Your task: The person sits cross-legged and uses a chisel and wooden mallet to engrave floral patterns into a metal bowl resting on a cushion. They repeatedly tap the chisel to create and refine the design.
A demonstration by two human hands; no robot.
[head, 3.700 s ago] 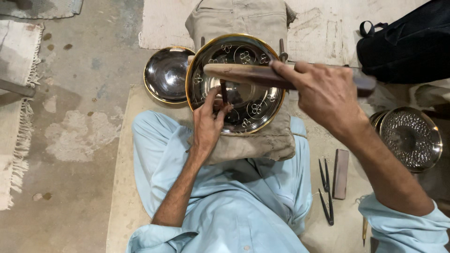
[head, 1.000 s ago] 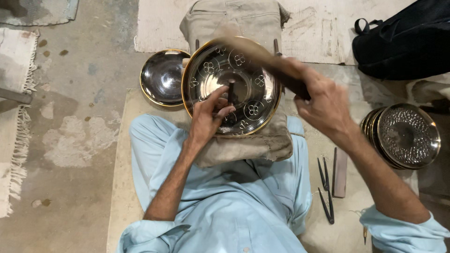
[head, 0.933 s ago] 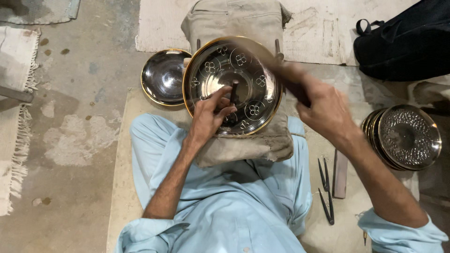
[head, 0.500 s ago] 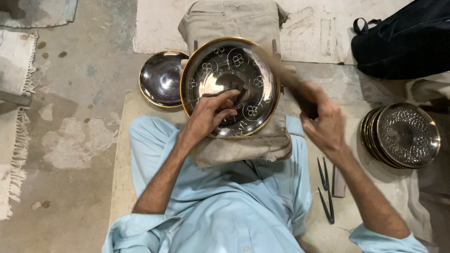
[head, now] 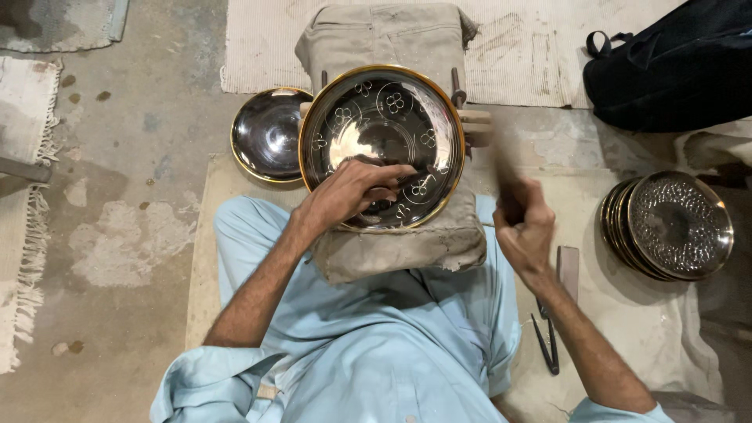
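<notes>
A large engraved metal plate (head: 381,102) with a gold rim and flower motifs rests on a padded cloth block (head: 399,247) over my lap. My left hand (head: 352,192) lies on the plate's lower half, fingers curled and pointing right; I cannot see whether a tool is under them. My right hand (head: 523,227) is to the right of the plate, fist closed around a wooden mallet (head: 475,125). The mallet is motion-blurred, and its head lies by the plate's right rim.
A smaller shiny bowl (head: 268,133) sits left of the plate. A stack of hammered metal plates (head: 672,225) stands at the right. Dark metal tools (head: 546,345) and a flat bar (head: 567,270) lie by my right forearm. A black bag (head: 666,66) is at back right.
My right hand has swung the mallet down from above the plate and drawn back to the right. My left hand has flattened onto the plate; the upright chisel it held is no longer visible.
</notes>
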